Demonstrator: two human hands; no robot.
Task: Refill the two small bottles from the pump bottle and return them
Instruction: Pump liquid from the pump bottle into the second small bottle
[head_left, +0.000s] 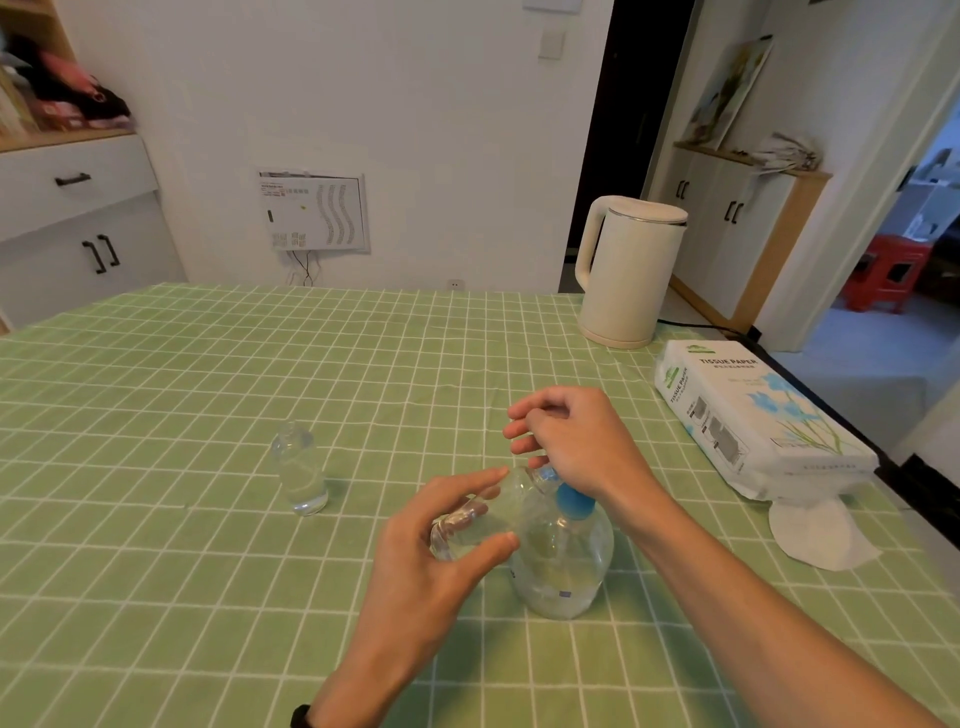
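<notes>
So, head view: we looked down on a table covered by a green checked tablecloth (156, 389).
Left hand: our left hand (441, 561) gripped the held small bottle (483, 519), with the fingers curled over it and the thumb pressing from below.
Held small bottle: it was clear and lifted off the cloth. It was tilted with its neck raised toward the blue pump top (574, 501), right against the bigger bottle's shoulder.
Right hand: our right hand (576, 441) lay over the pump top with its fingers loosely bent. The upper ones were apart in the air and the lowest was down by the spout. We could not tell whether it gripped the pump or only pressed on it.
Pump bottle: the pump bottle (563, 566) stood upright on the cloth near the front middle, under the right hand.
Second small bottle: the second small bottle (300, 470) stood upright by itself, well left of both hands.
Kettle: a cream kettle (626, 270) stood at the far right edge.
Tissue pack: a tissue pack (753, 410) lay on the right, with a loose tissue (815, 535) just in front of it.
Wrist: a dark wristband (300, 716) showed at the bottom edge.
</notes>
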